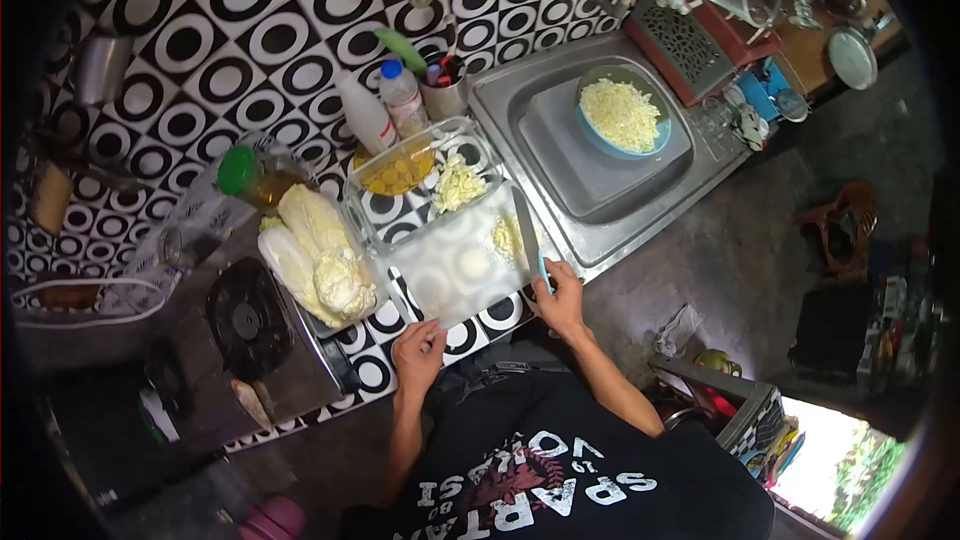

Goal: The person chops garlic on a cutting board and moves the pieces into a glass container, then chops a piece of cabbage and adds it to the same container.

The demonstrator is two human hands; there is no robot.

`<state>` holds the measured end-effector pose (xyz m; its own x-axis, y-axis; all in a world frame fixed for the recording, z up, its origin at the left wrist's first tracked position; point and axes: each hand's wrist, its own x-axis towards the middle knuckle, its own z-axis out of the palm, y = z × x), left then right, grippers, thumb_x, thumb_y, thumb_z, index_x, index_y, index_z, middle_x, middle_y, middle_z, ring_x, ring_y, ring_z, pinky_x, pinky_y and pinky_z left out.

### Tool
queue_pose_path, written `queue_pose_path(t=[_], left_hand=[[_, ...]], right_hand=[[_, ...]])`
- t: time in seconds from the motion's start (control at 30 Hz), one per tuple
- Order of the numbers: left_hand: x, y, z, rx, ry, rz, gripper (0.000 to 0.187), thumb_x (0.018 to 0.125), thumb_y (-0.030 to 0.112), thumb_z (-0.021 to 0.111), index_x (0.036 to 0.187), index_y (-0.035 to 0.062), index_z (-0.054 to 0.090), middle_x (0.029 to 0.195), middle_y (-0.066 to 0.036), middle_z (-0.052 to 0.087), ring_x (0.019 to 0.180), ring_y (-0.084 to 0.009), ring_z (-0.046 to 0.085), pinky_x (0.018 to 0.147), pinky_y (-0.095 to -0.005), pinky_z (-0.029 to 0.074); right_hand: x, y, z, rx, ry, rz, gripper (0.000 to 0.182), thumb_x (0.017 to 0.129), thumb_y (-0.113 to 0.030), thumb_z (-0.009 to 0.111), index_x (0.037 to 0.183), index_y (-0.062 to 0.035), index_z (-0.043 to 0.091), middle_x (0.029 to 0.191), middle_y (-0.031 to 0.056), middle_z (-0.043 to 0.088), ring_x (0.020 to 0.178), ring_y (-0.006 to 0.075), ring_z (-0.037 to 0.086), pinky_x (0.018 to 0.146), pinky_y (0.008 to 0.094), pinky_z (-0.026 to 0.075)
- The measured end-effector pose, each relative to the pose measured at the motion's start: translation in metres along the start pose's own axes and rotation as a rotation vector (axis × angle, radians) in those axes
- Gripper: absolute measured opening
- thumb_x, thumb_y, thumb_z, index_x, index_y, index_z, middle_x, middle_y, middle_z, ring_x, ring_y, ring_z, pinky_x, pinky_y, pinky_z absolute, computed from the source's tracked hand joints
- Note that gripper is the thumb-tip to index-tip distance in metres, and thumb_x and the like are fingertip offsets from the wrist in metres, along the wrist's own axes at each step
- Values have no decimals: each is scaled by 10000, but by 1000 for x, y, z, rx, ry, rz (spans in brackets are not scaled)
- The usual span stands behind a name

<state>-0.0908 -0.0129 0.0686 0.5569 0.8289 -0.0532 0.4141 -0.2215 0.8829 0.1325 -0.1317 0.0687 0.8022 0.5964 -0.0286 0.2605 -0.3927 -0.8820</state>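
My right hand (561,302) is closed round the blue handle of a kitchen knife (526,225), whose blade points away from me over the right side of a translucent white cutting board (440,280). Beside the blade lies a small heap of finely chopped pale yellow pieces (505,237). My left hand (418,348) has its fingers curled at the board's near left corner and seems to grip its edge. Just beyond the board stands a clear rectangular container (385,225), with pale cut pieces (459,185) at its right end.
Napa cabbage and cauliflower (343,285) lie left of the board, by a stove (245,315). A blue bowl (635,153) of chopped pale vegetable stands at the sink (590,245) on the right. Bottles (402,100) and a utensil cup (447,100) stand behind.
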Motion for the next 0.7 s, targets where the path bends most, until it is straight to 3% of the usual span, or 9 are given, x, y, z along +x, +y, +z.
queue_pose_path(t=[0.03, 0.2, 0.27, 0.3, 0.4, 0.53, 0.57, 0.67, 0.7], left_hand=[[-2, 5, 6, 23, -20, 9, 185, 773, 63, 669, 948, 3, 671, 807, -84, 643, 654, -113, 599, 573, -219, 465], [0, 28, 46, 39, -76, 74, 219, 767, 71, 683, 977, 9, 666, 841, -78, 644, 675, -116, 597, 576, -216, 464], [5, 44, 60, -24, -114, 41, 244, 753, 68, 700, 986, 7, 663, 855, -74, 644, 672, -101, 581, 579, -211, 460], [10, 54, 65, -44, -100, 41, 253, 732, 89, 710, 973, 25, 668, 851, -87, 640, 662, -152, 590, 573, -250, 464], [27, 80, 79, -29, -72, 72, 278, 725, 83, 717, 990, 21, 662, 847, -79, 639, 648, -145, 583, 565, -254, 457], [48, 99, 93, 148, -189, 85, 266, 817, 74, 583, 1076, 35, 628, 764, -117, 596, 612, -198, 573, 550, -296, 459], [50, 100, 101, 164, -209, 131, 294, 839, 85, 528, 1121, 50, 604, 721, -140, 565, 600, -252, 565, 552, -340, 462], [60, 92, 120, 206, -172, 296, 331, 826, 50, 538, 1153, 51, 590, 747, -132, 580, 588, -191, 532, 577, -293, 442], [64, 93, 122, 207, -155, 278, 342, 822, 82, 556, 1162, 47, 582, 749, -137, 584, 591, -224, 543, 571, -315, 441]], right_hand=[[2, 11, 2, 89, -38, 81, 302, 810, -69, 586, 1096, 32, 594, 869, 117, 574, 721, 184, 587, 654, 287, 471], [9, 20, -12, 309, -188, 413, 308, 810, -67, 600, 1103, 28, 597, 881, 88, 581, 735, 130, 581, 635, 280, 471], [8, 21, -18, 243, -168, 282, 314, 788, -45, 600, 1095, 19, 607, 877, 113, 576, 737, 158, 588, 628, 295, 471], [8, 19, -25, 4, -131, -64, 321, 759, -18, 590, 1077, 8, 618, 889, 143, 557, 738, 211, 593, 621, 314, 475], [10, 5, -34, -115, -197, -287, 308, 758, -7, 588, 1064, -16, 629, 903, 130, 526, 731, 242, 585, 662, 312, 478], [16, 12, -41, -111, -365, -214, 268, 746, 8, 610, 1009, -27, 640, 972, 140, 515, 734, 266, 585, 659, 324, 482], [18, 17, -44, -109, -434, -206, 265, 740, -2, 602, 1004, -23, 603, 1038, 161, 478, 749, 333, 598, 671, 416, 493], [29, 34, -50, -51, -472, -257, 238, 735, -8, 617, 972, -29, 601, 1035, 155, 473, 751, 326, 600, 672, 414, 497], [35, 27, -59, -57, -480, -226, 215, 728, -20, 636, 941, -24, 601, 1004, 153, 486, 772, 328, 590, 682, 406, 490]])
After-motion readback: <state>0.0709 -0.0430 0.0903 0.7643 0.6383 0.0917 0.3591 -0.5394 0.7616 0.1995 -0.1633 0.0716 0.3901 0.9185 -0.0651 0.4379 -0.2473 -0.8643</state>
